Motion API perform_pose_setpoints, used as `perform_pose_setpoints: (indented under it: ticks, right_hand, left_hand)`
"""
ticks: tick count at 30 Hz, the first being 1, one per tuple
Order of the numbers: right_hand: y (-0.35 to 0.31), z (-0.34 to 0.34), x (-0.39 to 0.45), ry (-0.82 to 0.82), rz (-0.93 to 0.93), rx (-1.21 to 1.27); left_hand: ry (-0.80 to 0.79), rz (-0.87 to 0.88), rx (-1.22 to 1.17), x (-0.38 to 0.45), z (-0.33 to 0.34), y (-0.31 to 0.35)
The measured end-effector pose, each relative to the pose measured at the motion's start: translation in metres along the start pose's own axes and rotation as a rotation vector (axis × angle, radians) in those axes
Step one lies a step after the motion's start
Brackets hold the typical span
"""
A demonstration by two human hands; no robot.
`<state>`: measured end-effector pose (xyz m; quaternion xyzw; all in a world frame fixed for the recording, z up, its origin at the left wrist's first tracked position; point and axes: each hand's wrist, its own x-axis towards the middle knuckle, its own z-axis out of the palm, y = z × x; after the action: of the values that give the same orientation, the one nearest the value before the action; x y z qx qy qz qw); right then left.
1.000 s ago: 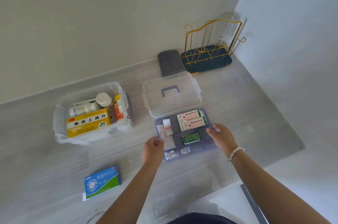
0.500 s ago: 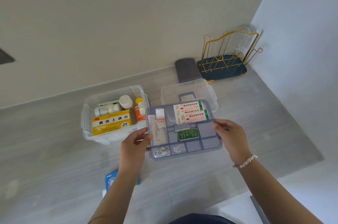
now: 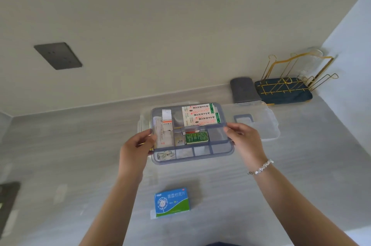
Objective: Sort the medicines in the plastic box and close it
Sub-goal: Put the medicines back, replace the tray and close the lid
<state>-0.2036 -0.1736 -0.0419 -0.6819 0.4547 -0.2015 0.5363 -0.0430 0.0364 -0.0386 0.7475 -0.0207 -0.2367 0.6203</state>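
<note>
I hold a grey-blue divided tray [image 3: 221,151] level in the air with both hands. My left hand [image 3: 136,145] grips its left edge and my right hand [image 3: 246,141] grips its right edge. White-and-green medicine boxes [image 3: 200,114], a small green box [image 3: 196,137], sachets and small packets lie in its compartments. The tray hangs over the clear plastic box [image 3: 143,123], hiding nearly all of it. The clear lid [image 3: 267,123] with its grey handle lies on the counter to the right. A blue-and-green medicine box [image 3: 172,201] lies on the counter nearer to me.
A folded grey cloth [image 3: 244,90] and a dark blue rack with gold wires [image 3: 285,87] stand at the back right corner. A dark wall socket plate [image 3: 58,55] is on the wall at left. A dark object [image 3: 8,203] shows at the left edge.
Both hands lifted the tray off the counter in front of the lid and carried it left, over the clear box. The view shifted left as well.
</note>
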Motion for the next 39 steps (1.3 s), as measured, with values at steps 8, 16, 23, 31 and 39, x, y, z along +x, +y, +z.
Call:
perform_pose_setpoints:
  ticks: [8, 16, 23, 31, 39]
  right_hand:
    - [-0.013, 0.055, 0.029, 0.002, -0.036, -0.09]
    - [-0.004, 0.073, 0.045, 0.018, -0.045, -0.196]
    - [0.006, 0.08, 0.045, 0.006, -0.085, -0.292]
    - [0.014, 0.083, 0.045, 0.057, -0.032, -0.338]
    - [0.011, 0.087, 0.048, 0.047, 0.014, -0.2]
  left_hand:
    - [0.092, -0.023, 0.112, 0.047, -0.016, -0.005]
    - [0.129, -0.008, 0.321, 0.071, -0.014, -0.021]
    - [0.179, -0.015, 0.383, 0.075, -0.016, -0.026]
    - [0.191, -0.13, 0.209, 0.077, -0.018, -0.037]
    - [0.188, -0.202, 0.114, 0.076, -0.014, -0.037]
